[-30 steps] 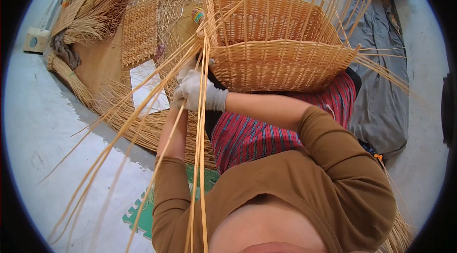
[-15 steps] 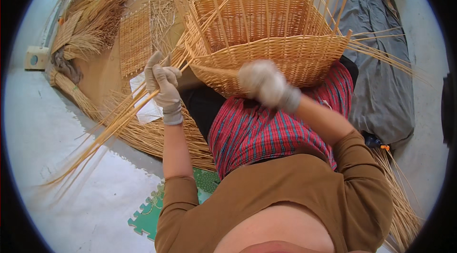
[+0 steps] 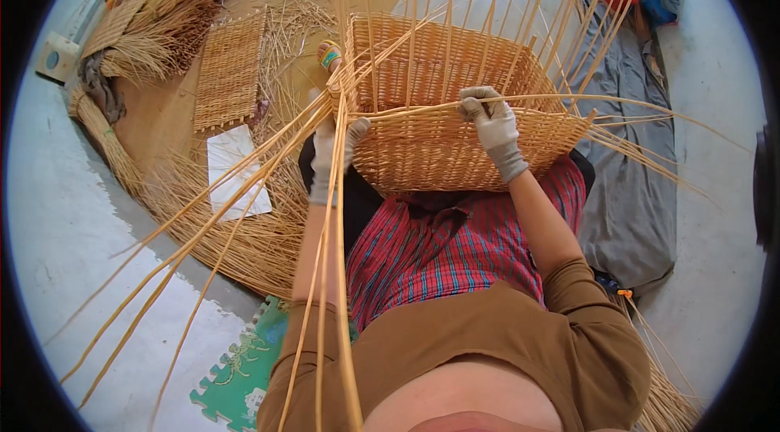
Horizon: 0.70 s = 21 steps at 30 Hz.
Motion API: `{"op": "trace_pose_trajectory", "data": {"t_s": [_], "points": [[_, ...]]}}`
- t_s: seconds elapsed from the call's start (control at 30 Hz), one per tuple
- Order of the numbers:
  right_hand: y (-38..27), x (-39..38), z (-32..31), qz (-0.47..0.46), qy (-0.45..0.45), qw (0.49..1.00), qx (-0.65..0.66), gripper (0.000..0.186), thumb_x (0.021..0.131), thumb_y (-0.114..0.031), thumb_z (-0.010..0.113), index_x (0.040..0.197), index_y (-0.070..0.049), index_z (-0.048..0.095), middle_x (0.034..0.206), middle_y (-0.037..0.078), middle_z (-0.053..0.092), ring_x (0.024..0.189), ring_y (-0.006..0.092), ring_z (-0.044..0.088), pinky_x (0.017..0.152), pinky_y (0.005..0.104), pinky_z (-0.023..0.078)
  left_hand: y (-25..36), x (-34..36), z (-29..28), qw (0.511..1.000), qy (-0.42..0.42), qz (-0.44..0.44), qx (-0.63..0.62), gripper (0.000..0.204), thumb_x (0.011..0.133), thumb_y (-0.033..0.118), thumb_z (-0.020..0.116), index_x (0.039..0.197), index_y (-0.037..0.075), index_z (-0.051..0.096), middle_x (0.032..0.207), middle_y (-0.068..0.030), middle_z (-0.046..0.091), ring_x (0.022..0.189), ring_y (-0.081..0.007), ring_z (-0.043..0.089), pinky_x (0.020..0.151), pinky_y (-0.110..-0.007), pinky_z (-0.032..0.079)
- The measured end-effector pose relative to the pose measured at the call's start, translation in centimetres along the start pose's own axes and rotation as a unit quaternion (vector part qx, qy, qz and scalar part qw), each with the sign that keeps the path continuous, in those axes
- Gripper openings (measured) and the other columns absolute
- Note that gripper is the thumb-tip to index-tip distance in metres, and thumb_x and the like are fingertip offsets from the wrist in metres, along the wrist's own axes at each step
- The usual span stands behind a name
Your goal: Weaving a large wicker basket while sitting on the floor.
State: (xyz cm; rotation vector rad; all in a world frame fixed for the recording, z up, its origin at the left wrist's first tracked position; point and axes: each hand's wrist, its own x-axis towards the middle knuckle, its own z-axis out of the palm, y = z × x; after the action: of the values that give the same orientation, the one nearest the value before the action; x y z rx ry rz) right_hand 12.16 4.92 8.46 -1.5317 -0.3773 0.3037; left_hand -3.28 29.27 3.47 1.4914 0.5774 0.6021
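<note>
An unfinished wicker basket (image 3: 455, 156) rests against my lap, its tall upright stakes (image 3: 448, 26) rising from the rim. Gloved, my left hand (image 3: 331, 157) grips the basket's front left corner, thumb on the woven wall; long rods partly cover its fingers. My right hand (image 3: 492, 125), gloved too, pinches a long willow rod (image 3: 601, 97) that runs along the front rim and sticks out past the right corner. From the left corner a bundle of loose rods (image 3: 207, 217) fans down to the left. Several more rods (image 3: 337, 269) hang across my left forearm.
Heaps of thin rods (image 3: 252, 249) lie at the left, with a white sheet (image 3: 236, 168) on them. Beyond are a woven panel (image 3: 230, 66) and dry brush bundles (image 3: 195, 13). A grey cloth (image 3: 634, 188) covers the right side. A green foam mat (image 3: 244, 371) lies lower left.
My right hand has risen from before the basket wall to the rim, now pinching a rod there. My left hand has moved from the bundle at the left to the basket corner.
</note>
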Motion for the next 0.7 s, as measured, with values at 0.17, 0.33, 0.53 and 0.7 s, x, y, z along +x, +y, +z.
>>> {"op": "trace_pose_trajectory", "data": {"t_s": [0.17, 0.33, 0.53, 0.7], "points": [[-0.7, 1.0, 0.1, -0.001, 0.005, 0.998, -0.061, 0.007, 0.093, -0.006, 0.065, 0.097, 0.0, 0.065, 0.086, 0.005, 0.069, 0.076, 0.0114, 0.064, 0.07, 0.027, 0.055, 0.0, 2.3, -0.7, 0.965, -0.171, -0.19, -0.053, 0.039, 0.086, 0.014, 0.076, 0.118, -0.002, 0.061, 0.099, -0.0067, 0.068, 0.086, -0.0155, 0.063, 0.078, -0.032, 0.053], [-8.5, 6.9, 8.2, -0.331, -0.06, 0.92, -0.2, 0.018, 0.085, 0.003, 0.067, 0.101, -0.004, 0.066, 0.097, 0.013, 0.072, 0.091, 0.0211, 0.07, 0.078, 0.0304, 0.056, -3.9, 1.8, -0.6, 0.982, -0.073, -0.115, -0.134, 0.034, 0.089, 0.021, 0.074, 0.112, -0.001, 0.064, 0.096, -0.0052, 0.068, 0.085, -0.0139, 0.063, 0.076, -0.031, 0.053], [-5.9, 15.3, 12.9, -0.339, -0.04, 0.897, -0.28, 0.046, 0.089, -0.021, 0.068, 0.133, -0.017, 0.054, 0.133, 0.016, 0.06, 0.127, 0.0319, 0.054, 0.097, 0.0372, 0.049, -3.5, 2.0, 4.8, 0.974, -0.042, -0.129, -0.182, 0.036, 0.088, 0.022, 0.075, 0.112, -0.002, 0.063, 0.099, -0.0051, 0.067, 0.086, -0.0123, 0.062, 0.075, -0.028, 0.052], [0.8, -2.5, 5.4, -0.217, 0.097, 0.953, 0.19, 0.029, 0.103, -0.012, 0.043, 0.132, -0.008, 0.045, 0.112, 0.006, 0.059, 0.103, 0.0203, 0.063, 0.086, 0.0376, 0.055, -1.0, 0.0, 1.4, 0.993, 0.017, -0.083, -0.08, 0.035, 0.085, 0.021, 0.078, 0.109, -0.001, 0.064, 0.094, -0.0012, 0.066, 0.085, -0.0099, 0.06, 0.075, -0.026, 0.051]]}}
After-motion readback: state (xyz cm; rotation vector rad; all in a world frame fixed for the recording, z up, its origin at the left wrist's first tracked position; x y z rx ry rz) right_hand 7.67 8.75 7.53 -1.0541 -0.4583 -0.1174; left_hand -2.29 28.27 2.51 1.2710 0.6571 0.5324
